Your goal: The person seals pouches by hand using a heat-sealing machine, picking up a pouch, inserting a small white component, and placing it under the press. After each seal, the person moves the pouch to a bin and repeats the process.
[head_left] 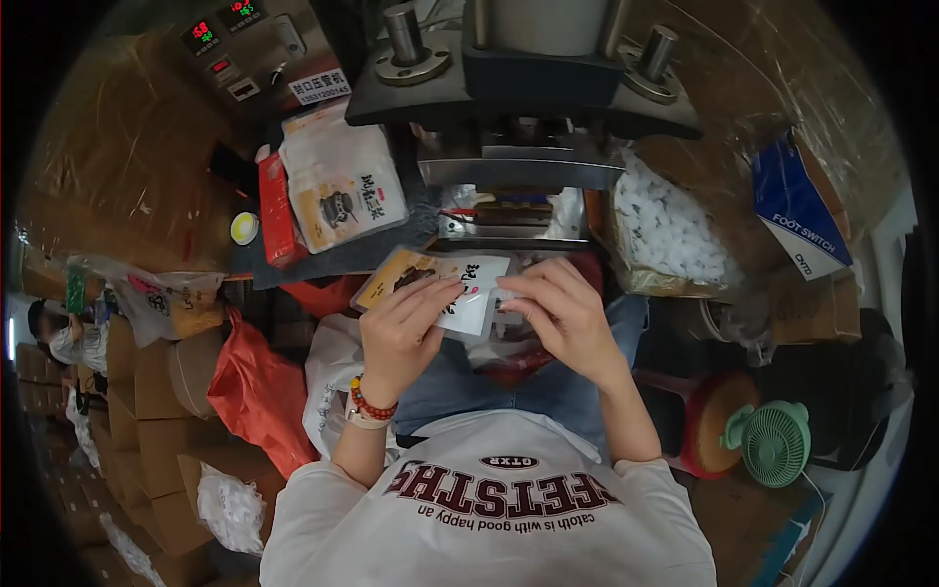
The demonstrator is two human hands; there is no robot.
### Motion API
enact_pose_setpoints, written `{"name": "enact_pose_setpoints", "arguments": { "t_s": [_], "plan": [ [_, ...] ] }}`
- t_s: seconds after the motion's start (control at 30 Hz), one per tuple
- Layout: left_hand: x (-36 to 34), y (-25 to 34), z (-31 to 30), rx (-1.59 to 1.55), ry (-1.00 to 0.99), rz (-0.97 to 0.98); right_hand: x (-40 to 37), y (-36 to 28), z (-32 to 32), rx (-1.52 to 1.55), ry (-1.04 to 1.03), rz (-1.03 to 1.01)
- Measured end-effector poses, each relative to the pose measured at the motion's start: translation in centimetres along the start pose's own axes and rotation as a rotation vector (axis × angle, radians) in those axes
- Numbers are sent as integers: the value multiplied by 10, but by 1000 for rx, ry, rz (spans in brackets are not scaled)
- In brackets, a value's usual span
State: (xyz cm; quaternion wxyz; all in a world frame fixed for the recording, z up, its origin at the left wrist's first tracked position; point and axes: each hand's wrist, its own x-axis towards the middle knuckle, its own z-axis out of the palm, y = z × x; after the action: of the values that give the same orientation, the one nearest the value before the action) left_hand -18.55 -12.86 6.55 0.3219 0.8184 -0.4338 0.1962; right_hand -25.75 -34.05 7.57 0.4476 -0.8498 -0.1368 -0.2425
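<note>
My left hand [403,328] grips a flat printed pouch [430,276], white and orange with dark lettering, held over my lap. My right hand [558,313] pinches the pouch's right end, fingers curled at its open edge. Both hands sit just below the sealing machine [523,93], whose jaw opening [509,220] is right above the pouch. A beaded bracelet is on my left wrist.
A stack of the same printed pouches [342,186] and a red box [277,210] lie left of the machine. A bag of small white pieces [670,230] sits to the right. An orange bag [256,391], cardboard boxes [147,411], a green fan [775,442] and a blue carton [797,210] surround me.
</note>
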Motion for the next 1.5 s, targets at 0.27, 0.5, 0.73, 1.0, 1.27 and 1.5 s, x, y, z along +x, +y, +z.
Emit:
{"name": "enact_pose_setpoints", "arguments": {
  "t_s": [0.27, 0.5, 0.73, 1.0, 1.27, 1.5],
  "plan": [
    [-5, -16, 78, -597, -405, -582, -4, 21, -19, -184, 92, 199],
    [46, -36, 103, -1456, -232, -1130, -5, 80, -77, -612, 376, 401],
    [54, -47, 92, -1183, -310, -1008, -14, 108, -68, -861, 112, 421],
    [-24, -111, 33, 326, -158, -205, -2, 113, -78, -983, 51, 490],
    [-21, -55, 13, -279, 48, -525, 0, 18, -53, 563, 251, 376],
    [2, -6, 2, -170, 60, -93, 9, -1, -6, -28, -66, -59]
  ]
}}
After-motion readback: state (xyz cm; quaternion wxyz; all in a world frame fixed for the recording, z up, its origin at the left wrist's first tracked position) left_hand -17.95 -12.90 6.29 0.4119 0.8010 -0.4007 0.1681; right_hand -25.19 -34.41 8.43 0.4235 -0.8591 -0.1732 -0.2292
